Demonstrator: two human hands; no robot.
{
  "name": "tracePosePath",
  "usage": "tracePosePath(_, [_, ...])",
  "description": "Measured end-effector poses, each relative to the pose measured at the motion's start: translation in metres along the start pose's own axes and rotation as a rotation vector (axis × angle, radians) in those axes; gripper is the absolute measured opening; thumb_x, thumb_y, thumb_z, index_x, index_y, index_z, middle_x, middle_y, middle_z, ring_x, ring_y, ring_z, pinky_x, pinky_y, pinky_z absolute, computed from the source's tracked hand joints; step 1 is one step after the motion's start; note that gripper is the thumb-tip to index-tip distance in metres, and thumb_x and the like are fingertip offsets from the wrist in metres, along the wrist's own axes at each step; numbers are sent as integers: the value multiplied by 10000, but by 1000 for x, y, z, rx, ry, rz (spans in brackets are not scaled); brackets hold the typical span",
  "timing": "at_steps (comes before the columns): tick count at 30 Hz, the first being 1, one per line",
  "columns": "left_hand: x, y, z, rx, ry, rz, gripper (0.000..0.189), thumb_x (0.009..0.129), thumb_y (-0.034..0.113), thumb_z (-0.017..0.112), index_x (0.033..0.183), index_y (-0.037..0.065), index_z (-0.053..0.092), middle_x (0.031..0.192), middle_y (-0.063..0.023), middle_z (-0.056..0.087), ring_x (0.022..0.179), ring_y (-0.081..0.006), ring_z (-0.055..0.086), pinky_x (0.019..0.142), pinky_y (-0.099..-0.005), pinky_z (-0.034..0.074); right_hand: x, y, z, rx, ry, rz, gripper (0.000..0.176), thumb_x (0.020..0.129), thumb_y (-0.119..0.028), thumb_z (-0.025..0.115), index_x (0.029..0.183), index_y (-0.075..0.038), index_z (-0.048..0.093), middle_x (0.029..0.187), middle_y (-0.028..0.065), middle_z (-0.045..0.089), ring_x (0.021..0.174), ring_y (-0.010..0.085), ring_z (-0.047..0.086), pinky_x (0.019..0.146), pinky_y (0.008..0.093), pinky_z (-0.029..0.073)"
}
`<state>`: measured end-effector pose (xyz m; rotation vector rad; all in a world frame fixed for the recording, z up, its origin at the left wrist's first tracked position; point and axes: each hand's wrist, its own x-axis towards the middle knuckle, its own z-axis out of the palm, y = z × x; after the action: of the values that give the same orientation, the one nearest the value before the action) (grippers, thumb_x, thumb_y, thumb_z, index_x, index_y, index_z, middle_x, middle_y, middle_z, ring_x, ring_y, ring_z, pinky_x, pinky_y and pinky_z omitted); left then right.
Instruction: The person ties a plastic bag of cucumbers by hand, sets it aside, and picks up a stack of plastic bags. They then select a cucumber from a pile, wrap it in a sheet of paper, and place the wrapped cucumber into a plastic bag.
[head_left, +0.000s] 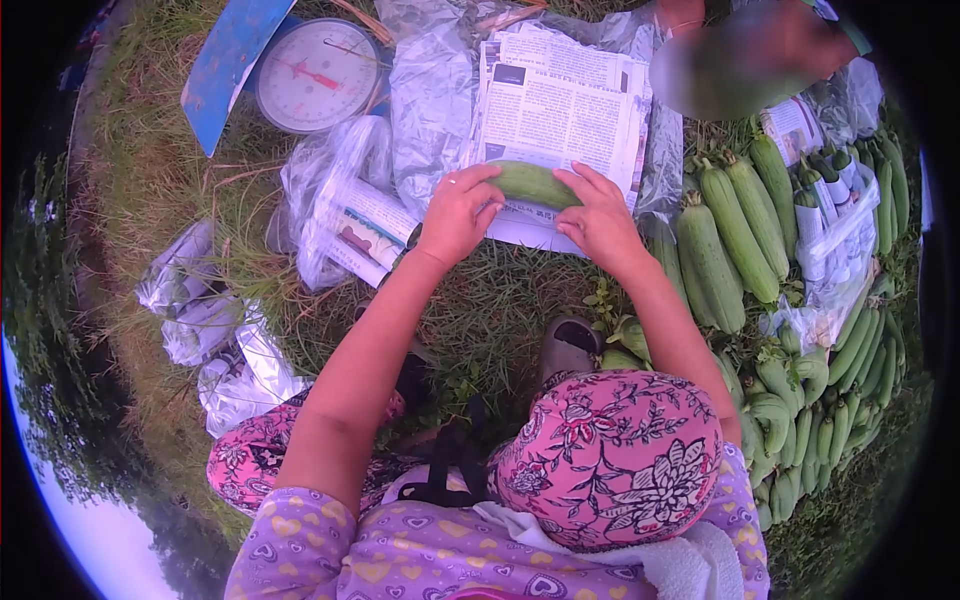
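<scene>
A green luffa gourd (535, 185) lies crosswise over the near edge of a stack of newspaper sheets (570, 110). My left hand (460, 212) grips its left end, with a ring showing on one finger. At the opposite end, my right hand (602, 218) has its fingers and thumb closed around the gourd. The newspaper sheets rest on clear plastic sheeting (430, 110) spread over the grass.
A round dial scale (318, 76) with a blue metal part stands upper left. Plastic-wrapped newspaper bundles (355, 225) and plastic bags (190, 300) lie on the left. Several luffa gourds (712, 250) are laid out right, some newspaper-wrapped (835, 235). Another person, blurred, is at top right.
</scene>
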<state>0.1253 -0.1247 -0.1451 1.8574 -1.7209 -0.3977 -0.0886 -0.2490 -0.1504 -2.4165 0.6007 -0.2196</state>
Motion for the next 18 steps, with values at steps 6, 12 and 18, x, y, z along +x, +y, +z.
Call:
tracePosePath(6, [0, 1, -4, 20, -63, -29, 187, 754, 157, 730, 913, 94, 655, 1203, -62, 601, 1087, -282, 560, 941, -403, 419, 8, 5, 5, 70, 59, 57, 121, 663, -109, 757, 780, -89, 734, 1301, 51, 557, 1276, 289, 423, 1038, 397, 360])
tracePosePath(12, [2, -1, -2, 26, -54, -17, 162, 768, 201, 716, 880, 88, 686, 1168, -70, 604, 1048, -270, 570, 913, -407, 417, 13, 10, 4, 140, 76, 40, 113, 640, -103, 773, 727, -65, 712, 1257, 56, 579, 1235, 291, 449, 1016, 387, 382])
tracePosePath(18, [5, 1, -5, 38, -87, -15, 100, 773, 158, 700, 846, 90, 694, 1156, -65, 610, 1039, -269, 573, 905, -411, 417, 17, 12, 6, 212, 39, 81, 137, 626, -113, 793, 688, -50, 689, 1215, 68, 581, 1184, 297, 470, 994, 369, 389])
